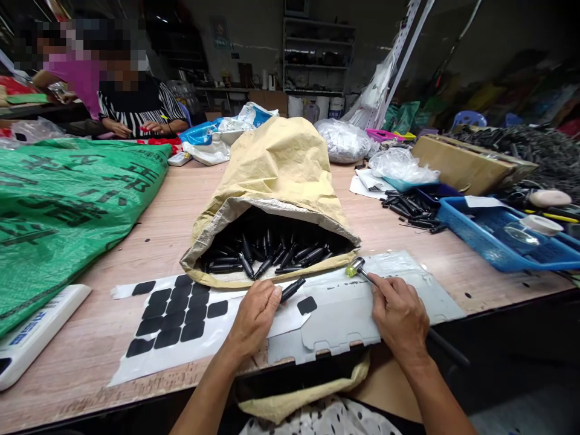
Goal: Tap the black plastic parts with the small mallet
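My left hand (254, 312) is closed around a slim black cylindrical part (293, 289), its far end pointing up and to the right. In my right hand (401, 314) is a small hammer (356, 266) with a metal head and a yellow-green face; the dark handle comes out behind the wrist. The hammer head hovers by the front lip of a tan paper sack (281, 163), whose mouth faces me. Inside lie many similar black parts (267, 251). Under my hands is a grey sheet (335, 323), and beside it a white backing sheet (194, 350) carries black rounded squares (170, 320).
A green woven sack (81, 199) and a white box-like item (40, 332) lie at left. On the right are loose black parts (410, 208), a blue basket (502, 241) and a cardboard box (471, 163). People (136, 109) sit across the room at left.
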### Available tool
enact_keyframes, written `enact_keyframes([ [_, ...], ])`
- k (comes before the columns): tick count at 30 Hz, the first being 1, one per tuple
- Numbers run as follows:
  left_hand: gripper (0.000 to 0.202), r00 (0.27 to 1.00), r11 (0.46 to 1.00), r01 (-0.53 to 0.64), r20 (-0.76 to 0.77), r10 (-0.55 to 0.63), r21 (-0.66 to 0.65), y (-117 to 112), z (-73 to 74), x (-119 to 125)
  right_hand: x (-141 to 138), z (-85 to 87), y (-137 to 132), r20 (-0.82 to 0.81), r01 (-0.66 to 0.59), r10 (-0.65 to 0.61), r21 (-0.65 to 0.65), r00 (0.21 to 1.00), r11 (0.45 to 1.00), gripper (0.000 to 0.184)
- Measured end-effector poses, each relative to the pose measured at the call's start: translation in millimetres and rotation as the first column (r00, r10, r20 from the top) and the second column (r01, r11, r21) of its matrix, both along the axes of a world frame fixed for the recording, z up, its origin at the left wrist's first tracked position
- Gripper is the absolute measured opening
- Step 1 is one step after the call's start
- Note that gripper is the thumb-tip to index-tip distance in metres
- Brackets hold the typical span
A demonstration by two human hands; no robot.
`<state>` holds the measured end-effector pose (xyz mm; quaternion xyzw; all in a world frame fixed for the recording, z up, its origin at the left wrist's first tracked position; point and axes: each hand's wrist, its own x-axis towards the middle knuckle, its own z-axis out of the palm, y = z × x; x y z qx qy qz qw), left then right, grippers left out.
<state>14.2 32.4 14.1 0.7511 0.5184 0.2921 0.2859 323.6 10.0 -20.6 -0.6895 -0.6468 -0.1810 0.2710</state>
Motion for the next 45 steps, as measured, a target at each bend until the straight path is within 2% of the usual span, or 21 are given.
enact_keyframes([
  [3, 0.045, 1.0, 1.0, 0.003, -0.012, -0.002, 0.018, 0.8, 2.7, 0.2, -1.1, 1.5, -0.5, -0.007, 0.012, -0.012, -0.001, 1.0, 1.0, 0.033],
  [6, 0.04, 0.998, 0.998, 0.043, 0.032, -0.045, 0.045, -9.5, 9.7, 1.2, -1.7, 2.5, -0.9, -0.012, 0.018, -0.018, -0.003, 1.0, 1.0, 0.033],
  [8, 0.033, 0.983, 0.989, 0.146, 0.106, -0.147, 0.015, -26.8, 13.6, 2.2, -2.2, 2.8, -1.0, -0.013, 0.017, -0.017, -0.003, 1.0, 1.0, 0.033],
  [10, 0.028, 0.942, 0.955, 0.296, 0.173, -0.287, -0.029, -50.3, 12.6, 2.8, -2.5, 2.8, -0.9, -0.015, 0.015, -0.015, 0.002, 1.0, 1.0, 0.034],
  [12, 0.027, 0.906, 0.919, 0.393, 0.185, -0.381, -0.031, -74.8, 5.2, 1.8, -2.7, 2.5, -0.7, -0.02, 0.015, -0.015, 0.006, 1.0, 1.0, 0.034],
  [14, 0.027, 0.901, 0.914, 0.406, 0.172, -0.399, -0.008, -95.5, -7.1, -1.9, -2.6, 2.0, -0.6, -0.022, 0.015, -0.015, 0.007, 1.0, 1.0, 0.034],
  [19, 0.031, 0.948, 0.947, 0.311, 0.091, -0.304, -0.076, -124.4, -41.2, -13.3, -2.5, 0.8, -0.3, -0.005, 0.021, -0.021, 0.028, 1.0, 0.999, 0.031],
  [23, 0.033, 0.975, 0.94, 0.21, -0.009, -0.22, -0.268, -136.2, -60.1, -8.0, -3.2, 1.3, -0.3, 0.005, 0.021, -0.021, 0.038, 1.0, 0.999, 0.031],
  [25, 0.034, 0.987, 0.92, 0.088, -0.093, -0.133, -0.383, -139.0, -66.2, -2.1, -3.6, 1.9, -0.5, 0.002, 0.019, -0.019, 0.038, 1.0, 0.999, 0.031],
  [28, 0.036, 0.971, 0.879, -0.064, -0.232, -0.054, -0.473, -135.5, -71.6, 6.4, -3.7, 2.4, -0.8, -0.001, 0.016, -0.016, 0.041, 1.0, 0.999, 0.031],
  [31, 0.041, 0.966, 0.825, -0.132, -0.258, -0.017, -0.549, -125.0, -74.4, 12.9, -3.0, 1.9, -0.8, 0.002, 0.012, -0.013, 0.04, 1.0, 0.999, 0.031],
  [33, 0.035, 0.971, 0.815, -0.162, -0.238, 0.03, -0.556, -119.7, -74.7, 15.1, -2.5, 1.4, -0.6, 0.007, 0.011, -0.011, 0.038, 1.0, 0.999, 0.031],
  [35, 0.031, 0.964, 0.835, -0.189, -0.259, 0.059, -0.517, -118.9, -71.2, 14.6, -2.2, 1.1, -0.5, 0.01, 0.007, -0.007, 0.038, 1.0, 0.999, 0.031],
  [37, 0.032, 0.951, 0.857, -0.175, -0.309, 0.019, -0.484, -121.9, -60.2, 10.7, -2.2, 0.8, -0.5, 0.011, 0.005, -0.006, 0.039, 1.0, 0.999, 0.031],
  [40, 0.03, 0.952, 0.89, 0.023, -0.261, -0.158, -0.455, -124.3, -27.3, -0.3, -2.2, 0.5, -0.5, 0.012, 0.008, -0.008, 0.038, 1.0, 0.999, 0.031],
  [43, 0.029, 0.936, 0.9, 0.264, -0.135, -0.327, -0.348, -107.5, 12.5, -13.6, -1.8, 0.1, -0.6, 0.015, 0.011, -0.012, 0.039, 1.0, 0.999, 0.031],
  [44, 0.03, 0.932, 0.912, 0.287, -0.133, -0.336, -0.291, -95.5, 23.1, -18.4, -1.7, 0.0, -0.6, 0.018, 0.011, -0.012, 0.04, 1.0, 0.999, 0.031],
  [45, 0.032, 0.942, 0.941, 0.258, -0.16, -0.295, -0.217, -80.5, 31.2, -23.4, -1.5, -0.1, -0.7, 0.02, 0.011, -0.012, 0.041, 1.0, 0.999, 0.031],
])
